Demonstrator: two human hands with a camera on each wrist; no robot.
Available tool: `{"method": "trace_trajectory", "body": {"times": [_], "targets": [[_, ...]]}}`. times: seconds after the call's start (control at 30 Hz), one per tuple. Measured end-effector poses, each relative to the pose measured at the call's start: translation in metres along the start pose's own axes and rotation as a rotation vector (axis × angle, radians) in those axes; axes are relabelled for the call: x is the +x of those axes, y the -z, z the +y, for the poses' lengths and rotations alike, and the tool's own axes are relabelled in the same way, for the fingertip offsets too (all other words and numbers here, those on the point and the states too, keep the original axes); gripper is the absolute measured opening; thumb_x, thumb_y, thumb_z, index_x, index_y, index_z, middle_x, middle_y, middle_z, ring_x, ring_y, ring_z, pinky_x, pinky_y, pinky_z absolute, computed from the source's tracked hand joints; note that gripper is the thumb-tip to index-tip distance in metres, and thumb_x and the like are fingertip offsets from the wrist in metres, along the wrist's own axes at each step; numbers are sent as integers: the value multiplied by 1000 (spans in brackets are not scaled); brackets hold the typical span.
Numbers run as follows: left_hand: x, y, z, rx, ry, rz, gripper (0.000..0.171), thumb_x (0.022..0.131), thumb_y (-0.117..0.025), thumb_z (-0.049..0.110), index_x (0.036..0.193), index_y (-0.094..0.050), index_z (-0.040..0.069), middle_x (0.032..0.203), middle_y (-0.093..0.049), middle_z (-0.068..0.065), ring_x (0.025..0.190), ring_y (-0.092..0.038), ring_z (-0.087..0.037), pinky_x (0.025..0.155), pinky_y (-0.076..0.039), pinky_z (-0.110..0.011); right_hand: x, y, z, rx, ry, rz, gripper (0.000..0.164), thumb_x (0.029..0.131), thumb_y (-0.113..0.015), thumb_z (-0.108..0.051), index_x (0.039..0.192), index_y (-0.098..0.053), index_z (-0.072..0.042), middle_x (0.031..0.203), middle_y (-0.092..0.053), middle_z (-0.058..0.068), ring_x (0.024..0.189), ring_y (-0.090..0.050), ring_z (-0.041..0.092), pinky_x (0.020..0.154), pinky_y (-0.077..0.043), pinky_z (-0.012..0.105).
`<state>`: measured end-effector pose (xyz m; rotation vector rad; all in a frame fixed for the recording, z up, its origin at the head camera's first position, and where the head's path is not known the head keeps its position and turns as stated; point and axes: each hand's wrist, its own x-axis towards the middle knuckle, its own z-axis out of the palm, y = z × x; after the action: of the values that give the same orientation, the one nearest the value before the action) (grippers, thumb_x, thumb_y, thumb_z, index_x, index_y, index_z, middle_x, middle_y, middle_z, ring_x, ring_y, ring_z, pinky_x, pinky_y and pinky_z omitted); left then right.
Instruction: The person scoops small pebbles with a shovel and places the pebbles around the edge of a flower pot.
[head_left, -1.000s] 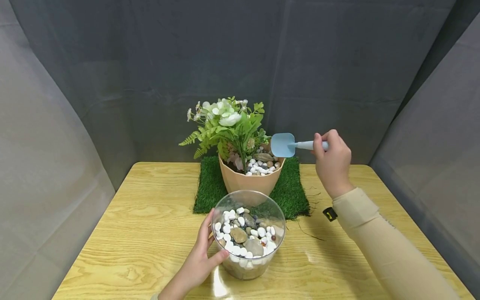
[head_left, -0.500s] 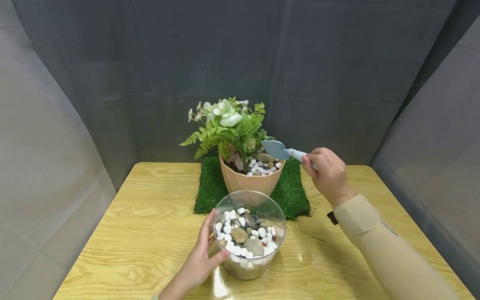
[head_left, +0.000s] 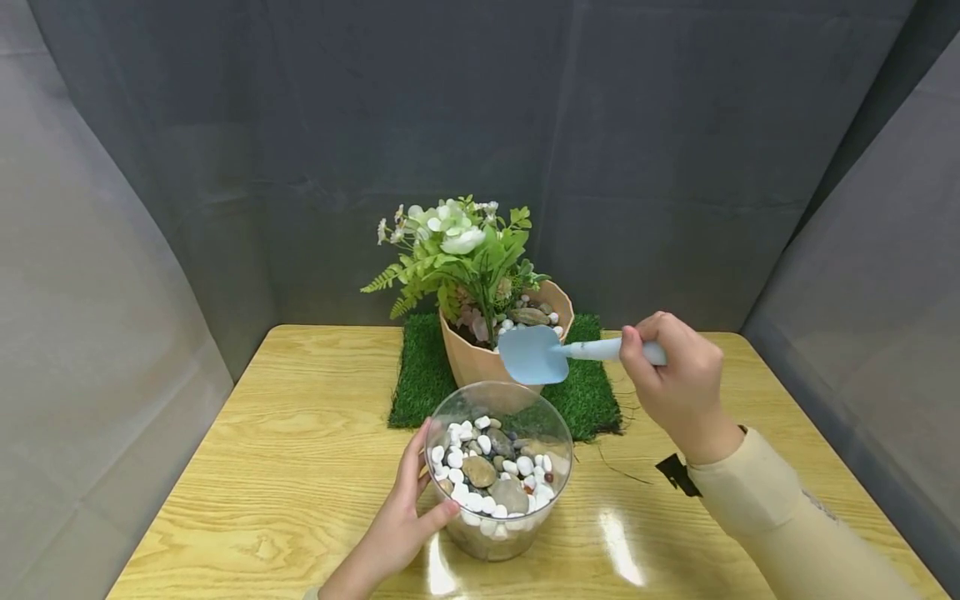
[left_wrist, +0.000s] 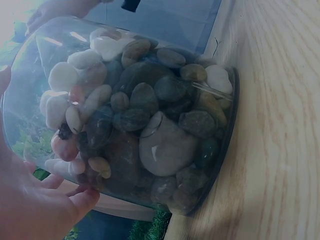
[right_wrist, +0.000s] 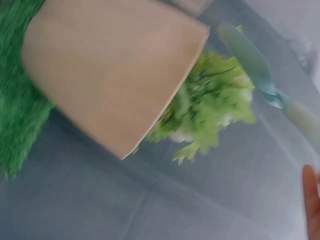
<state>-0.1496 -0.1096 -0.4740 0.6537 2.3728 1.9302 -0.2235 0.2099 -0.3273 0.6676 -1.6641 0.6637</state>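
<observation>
A light blue hand trowel (head_left: 534, 355) is gripped at its handle by my right hand (head_left: 675, 383). Its blade appears in front of the flowerpot's near rim and above the back of a clear round container (head_left: 497, 537). White, brown and grey stones (head_left: 478, 472) fill much of that container, as the left wrist view (left_wrist: 167, 142) also shows through its wall. My left hand (head_left: 401, 521) holds the container's left side, thumb at the near rim. Behind it stands a peach flowerpot (head_left: 480, 367) with pebbles and a leafy plant with white flowers (head_left: 457, 242).
The pot stands on a green artificial grass mat (head_left: 592, 400) on the wood-grain table (head_left: 300, 467). Loose dark strands lie right of the mat. Grey cloth (head_left: 675, 167) hangs behind the table and at both sides.
My right hand has brought the trowel down and nearer, from above the pot's right rim to in front of the pot. The blade has turned meanwhile. My left hand stays on the container.
</observation>
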Motion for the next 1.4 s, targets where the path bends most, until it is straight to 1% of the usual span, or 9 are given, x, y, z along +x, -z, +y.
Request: {"method": "trace_trajectory", "body": {"times": [0.17,0.43,0.53,0.7,0.87,1.0,1.1,1.2,1.4], "targets": [[1,-1,0,-7,-2,-2,101,92,-71,20,167,-4,28,173,-10,-16,153,-18,-53,120,-23,-71,-5,11,-20,-8,-58,-151,48,106,-52,-40,71,-53,-7,54,-35,-3,52,-27,3,43,-24,21],[0,-2,1,-16,11,0,100,92,-70,19,166,-4,31,173,-10,-14,154,-17,-51,120,-21,-72,-22,17,-38,8,-21,-367,45,109,-45,-40,75,-55,-13,61,-47,-8,55,-32,-1,44,-30,15],[0,-2,1,-9,10,-1,100,92,-70,20,166,-4,32,173,-10,-14,154,-17,-51,120,-21,-72,-28,17,-41,22,-28,-404,43,109,-45,-40,76,-54,-14,63,-49,-9,55,-35,0,45,-33,15],[0,-2,0,-13,3,-3,100,92,-69,19,167,-4,30,173,-10,-16,154,-17,-52,120,-21,-72,-35,16,-42,30,-18,-424,41,108,-47,-38,77,-55,-14,65,-50,-9,54,-36,-1,44,-34,13],[0,-2,0,-18,0,-2,101,91,-70,18,167,-4,30,173,-11,-17,154,-18,-52,120,-22,-71,-35,17,-41,42,26,-433,40,109,-48,-39,77,-57,-15,66,-53,-9,54,-39,-2,43,-34,12],[0,-2,1,-17,1,-2,100,92,-70,18,167,-4,30,173,-11,-17,154,-18,-52,120,-22,-71,-30,22,-41,25,74,-490,41,109,-47,-43,78,-58,-18,67,-55,-11,54,-40,-3,43,-33,10],[0,-2,1,-15,3,-4,100,92,-69,18,167,-4,29,173,-10,-17,154,-18,-53,120,-21,-71,-25,29,-42,-16,111,-564,43,108,-44,-48,79,-56,-19,66,-50,-13,52,-36,-5,43,-27,8],[0,-2,1,-18,8,-5,100,92,-69,18,167,-4,30,173,-10,-17,154,-17,-53,121,-20,-72,-19,36,-44,-68,148,-635,45,108,-41,-53,79,-52,-20,65,-41,-15,51,-29,-6,43,-20,9],[0,-1,1,-20,11,-3,100,92,-69,19,167,-4,29,173,-9,-16,154,-17,-52,121,-20,-72,-14,41,-49,-144,205,-685,47,109,-37,-53,76,-48,-22,64,-33,-15,51,-25,-5,43,-14,11]]}}
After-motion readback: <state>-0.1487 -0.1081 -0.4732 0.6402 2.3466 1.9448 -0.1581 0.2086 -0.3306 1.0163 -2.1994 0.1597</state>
